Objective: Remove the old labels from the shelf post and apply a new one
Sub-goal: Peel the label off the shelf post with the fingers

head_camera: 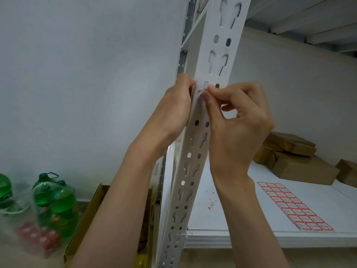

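The white slotted shelf post [195, 157] runs up the middle of the head view. A small red and white scrap of old label [201, 91] clings to it just below a round hole. My left hand [176, 107] grips the post's left edge at that height. My right hand [237, 120] pinches at the label scrap with thumb and forefinger, the other fingers curled. A sheet of red-bordered new labels [293, 206] lies flat on the white shelf [241, 219] to the right. Tiny red label flecks [211, 203] are scattered on the shelf near the post.
Brown cardboard parcels [295, 157] are stacked at the back right of the shelf. Green bottles [56, 202] in clear wrap stand on the floor at the left, beside an open cardboard box [85, 219]. An upper shelf's underside [309, 22] spans the top right.
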A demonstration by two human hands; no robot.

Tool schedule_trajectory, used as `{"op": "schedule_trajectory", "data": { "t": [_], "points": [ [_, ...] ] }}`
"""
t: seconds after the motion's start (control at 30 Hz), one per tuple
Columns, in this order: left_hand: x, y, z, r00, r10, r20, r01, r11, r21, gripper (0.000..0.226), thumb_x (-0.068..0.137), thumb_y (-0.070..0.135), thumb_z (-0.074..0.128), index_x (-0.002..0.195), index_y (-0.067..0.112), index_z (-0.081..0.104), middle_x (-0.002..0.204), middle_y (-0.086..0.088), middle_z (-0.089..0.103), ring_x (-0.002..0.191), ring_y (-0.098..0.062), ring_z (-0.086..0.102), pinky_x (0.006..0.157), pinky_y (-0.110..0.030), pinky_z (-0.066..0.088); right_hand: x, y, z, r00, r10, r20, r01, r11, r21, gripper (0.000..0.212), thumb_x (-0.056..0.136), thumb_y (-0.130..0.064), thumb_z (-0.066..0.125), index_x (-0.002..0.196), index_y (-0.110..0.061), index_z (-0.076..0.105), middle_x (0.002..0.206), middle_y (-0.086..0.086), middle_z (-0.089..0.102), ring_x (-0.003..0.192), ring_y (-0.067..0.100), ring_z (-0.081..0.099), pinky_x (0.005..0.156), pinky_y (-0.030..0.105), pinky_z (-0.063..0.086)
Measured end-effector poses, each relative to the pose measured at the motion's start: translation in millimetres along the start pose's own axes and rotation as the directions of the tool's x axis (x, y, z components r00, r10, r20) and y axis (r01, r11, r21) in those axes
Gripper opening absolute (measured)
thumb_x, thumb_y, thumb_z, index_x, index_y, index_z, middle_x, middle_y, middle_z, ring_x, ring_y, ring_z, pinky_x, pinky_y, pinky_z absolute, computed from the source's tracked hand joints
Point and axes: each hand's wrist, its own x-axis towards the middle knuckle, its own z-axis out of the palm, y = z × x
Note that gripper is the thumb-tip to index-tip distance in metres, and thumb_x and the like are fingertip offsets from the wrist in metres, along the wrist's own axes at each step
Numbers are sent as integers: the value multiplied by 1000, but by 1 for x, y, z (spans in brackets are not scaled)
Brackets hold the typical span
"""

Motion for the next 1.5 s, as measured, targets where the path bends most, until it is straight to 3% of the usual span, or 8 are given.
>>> {"op": "schedule_trajectory", "data": {
  "t": [0.27, 0.43, 0.6, 0.77, 0.9, 1.03, 1.23, 1.5],
  "points": [
    [0, 1, 2, 999, 39, -11, -39, 999, -13, 81, 63, 65, 25, 108, 7, 59, 119, -26, 60, 111, -40, 57, 104, -67, 42, 2, -6, 1, 999, -29, 33, 30, 998, -53, 6, 88, -14, 75, 88, -8, 75, 89, -2, 60, 82, 18, 63, 70, 25, 56],
    [4, -3, 2, 999, 30, -13, -30, 999, 12, 78, 73, 59, 25, 116, 3, 56, 121, -25, 60, 114, -41, 56, 103, -66, 44, 3, -5, 2, 998, -47, 34, 49, 996, -78, 6, 89, -13, 73, 89, -7, 73, 91, 1, 62, 82, 18, 63, 70, 29, 55],
    [5, -3, 3, 1000, 9, -29, -9, 1000, 6, 64, 80, 52, 23, 106, 5, 59, 121, -26, 60, 113, -40, 56, 104, -65, 43, -1, -3, 5, 999, -52, 17, 53, 996, -69, 5, 91, -12, 70, 91, -7, 71, 92, 1, 60, 82, 19, 61, 70, 29, 53],
    [2, -1, 6, 1000, 3, -27, -4, 1000, -20, 48, 80, 52, 24, 95, 19, 56, 115, -23, 64, 107, -38, 59, 102, -64, 46, -7, 1, 12, 999, -50, 12, 51, 993, -105, 10, 97, -12, 62, 96, -5, 68, 94, 7, 59, 81, 19, 57, 67, 16, 42],
    [7, -6, 5, 999, -11, -38, 10, 1000, -14, 64, 79, 51, 25, 107, 4, 58, 119, -20, 65, 115, -38, 57, 103, -62, 45, -8, 2, 18, 999, -51, 16, 52, 990, -131, 19, 101, -12, 49, 97, -1, 64, 97, 13, 58, 84, 22, 53, 68, 10, 36],
    [8, -7, 3, 999, 13, -38, -14, 1000, -8, 62, 81, 49, 25, 104, 2, 58, 120, -25, 61, 113, -38, 57, 103, -62, 45, -10, 2, 19, 997, -57, 42, 61, 992, -112, 18, 95, -5, 44, 94, -1, 62, 96, 10, 54, 87, 19, 49, 69, 15, 37],
    [6, -7, -1, 999, 29, -16, -29, 999, 20, 67, 82, 51, 29, 112, 0, 60, 116, -24, 64, 103, -37, 61, 100, -65, 47, -3, 0, 4, 996, 94, 3, -93, 982, 167, 14, 96, -2, 56, 96, -14, 49, 87, -7, 52, 76, 8, 54, 69, 17, 46],
    [3, -7, -6, 999, 37, 4, -37, 997, 73, 63, 91, 48, 25, 117, 7, 65, 114, -19, 67, 105, -34, 63, 94, -53, 56, 0, 3, 0, 996, 76, 38, -80, 991, 107, 7, 90, -18, 75, 96, -15, 75, 93, -4, 65, 82, -2, 60, 74, 9, 49]
  ]
}}
